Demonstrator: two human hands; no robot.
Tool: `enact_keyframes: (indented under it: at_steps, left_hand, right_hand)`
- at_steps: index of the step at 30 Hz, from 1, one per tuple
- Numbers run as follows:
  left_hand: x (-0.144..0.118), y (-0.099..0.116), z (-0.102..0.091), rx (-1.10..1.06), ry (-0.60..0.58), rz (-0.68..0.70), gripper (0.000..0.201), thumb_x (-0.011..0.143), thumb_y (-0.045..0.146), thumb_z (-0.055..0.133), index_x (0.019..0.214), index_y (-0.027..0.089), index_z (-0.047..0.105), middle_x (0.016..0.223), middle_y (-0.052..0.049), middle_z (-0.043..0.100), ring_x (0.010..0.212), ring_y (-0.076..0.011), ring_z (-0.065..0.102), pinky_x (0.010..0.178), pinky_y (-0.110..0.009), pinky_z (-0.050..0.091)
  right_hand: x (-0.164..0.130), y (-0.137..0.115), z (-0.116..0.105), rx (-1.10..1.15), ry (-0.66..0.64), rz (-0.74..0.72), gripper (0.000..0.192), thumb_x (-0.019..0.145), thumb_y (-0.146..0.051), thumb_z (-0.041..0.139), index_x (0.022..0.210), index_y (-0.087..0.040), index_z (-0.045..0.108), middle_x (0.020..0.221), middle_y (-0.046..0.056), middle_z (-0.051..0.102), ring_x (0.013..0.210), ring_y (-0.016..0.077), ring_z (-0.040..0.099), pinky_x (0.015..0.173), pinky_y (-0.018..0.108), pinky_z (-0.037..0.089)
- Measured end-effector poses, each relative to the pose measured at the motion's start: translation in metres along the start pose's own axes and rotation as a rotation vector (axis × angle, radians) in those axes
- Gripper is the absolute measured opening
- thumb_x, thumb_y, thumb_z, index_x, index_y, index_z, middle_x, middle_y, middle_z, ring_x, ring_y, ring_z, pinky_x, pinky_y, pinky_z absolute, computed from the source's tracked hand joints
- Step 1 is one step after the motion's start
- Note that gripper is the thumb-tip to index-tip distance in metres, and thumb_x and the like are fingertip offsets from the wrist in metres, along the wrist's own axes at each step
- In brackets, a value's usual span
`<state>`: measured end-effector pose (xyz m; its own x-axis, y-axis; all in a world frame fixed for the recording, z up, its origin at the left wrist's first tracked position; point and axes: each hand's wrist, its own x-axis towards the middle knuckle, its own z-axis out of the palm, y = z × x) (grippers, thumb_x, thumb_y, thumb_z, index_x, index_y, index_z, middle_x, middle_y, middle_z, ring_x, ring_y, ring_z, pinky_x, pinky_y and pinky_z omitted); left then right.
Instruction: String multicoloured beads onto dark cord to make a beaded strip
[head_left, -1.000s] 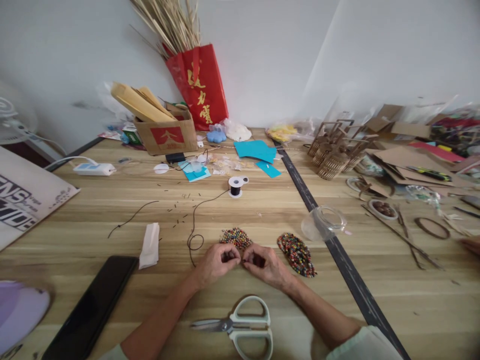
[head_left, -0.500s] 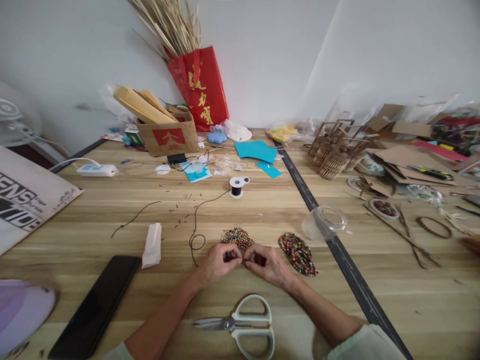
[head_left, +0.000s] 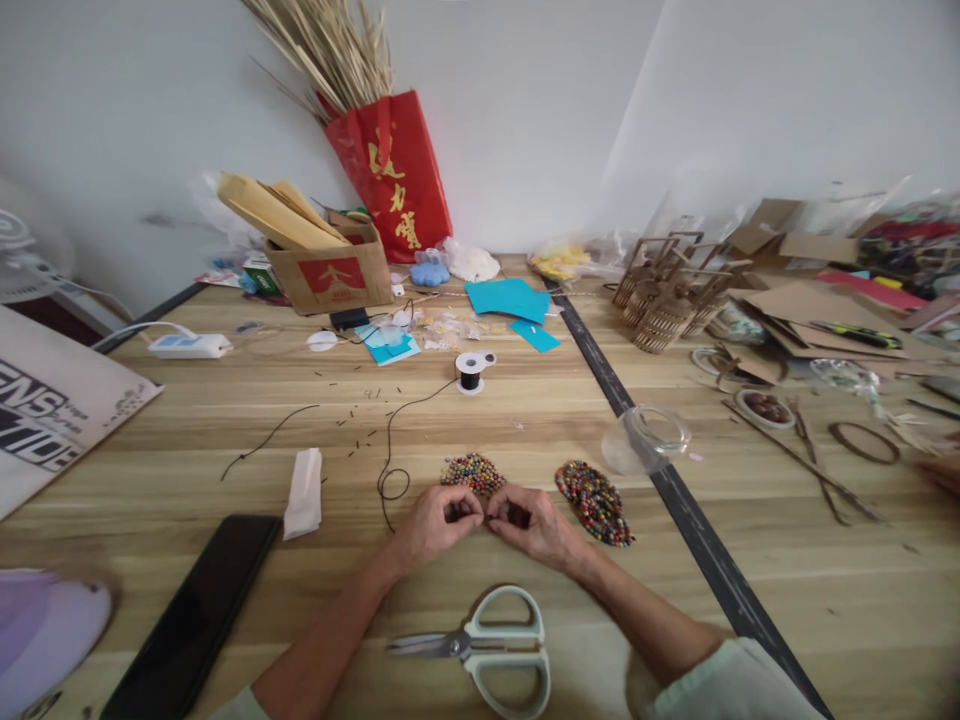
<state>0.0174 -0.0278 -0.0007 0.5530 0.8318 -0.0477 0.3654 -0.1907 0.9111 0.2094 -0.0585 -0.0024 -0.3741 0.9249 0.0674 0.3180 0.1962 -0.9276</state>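
My left hand (head_left: 433,524) and my right hand (head_left: 529,524) meet fingertip to fingertip on the wooden table (head_left: 525,420), pinching something small and dark between them; a thin black thread (head_left: 390,440) runs from the left hand up to a small spool (head_left: 471,372). A heap of coloured beads (head_left: 471,472) lies just beyond my fingers. An oval beaded piece (head_left: 595,502) lies to the right of my right hand. White-handled scissors (head_left: 487,650) rest shut in front of my wrists.
A black phone (head_left: 196,620) and folded white tissue (head_left: 304,492) lie at left. A clear plastic lid (head_left: 646,438) sits by the table's dark seam (head_left: 675,500). A cardboard box (head_left: 330,270), red bag (head_left: 394,175), teal paper (head_left: 511,298) and cardboard scraps (head_left: 810,320) crowd the back.
My hands stay pressed together at the same spot, with only slight finger movement. The view has shifted a little.
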Motion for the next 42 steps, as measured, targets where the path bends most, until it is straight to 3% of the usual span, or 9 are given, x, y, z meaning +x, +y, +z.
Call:
enact_keyframes:
  at_steps: [32,42]
  left_hand:
    - [0.0025,-0.0019,0.0031,0.06,0.003,0.018,0.008,0.076,0.016,0.06,0.072,0.013,0.066,0.064,0.001,0.062,0.059,-0.0106,0.053,0.058,-0.02,0.041]
    - [0.0,-0.0069,-0.0023,0.053,-0.033,0.003,0.01,0.075,0.02,0.064,0.081,0.015,0.071,0.076,-0.002,0.071,0.069,-0.0135,0.06,0.065,-0.021,0.045]
  right_hand:
    - [0.0008,0.0036,0.0007,-0.003,-0.001,-0.013,0.005,0.078,-0.022,0.059,0.077,-0.017,0.057,0.062,-0.004,0.052,0.054,0.0086,0.046,0.051,0.018,0.036]
    - [0.0005,0.0034,0.0005,-0.025,0.006,-0.024,0.005,0.078,-0.021,0.06,0.076,-0.017,0.058,0.062,-0.004,0.053,0.054,0.0083,0.046,0.049,0.017,0.036]
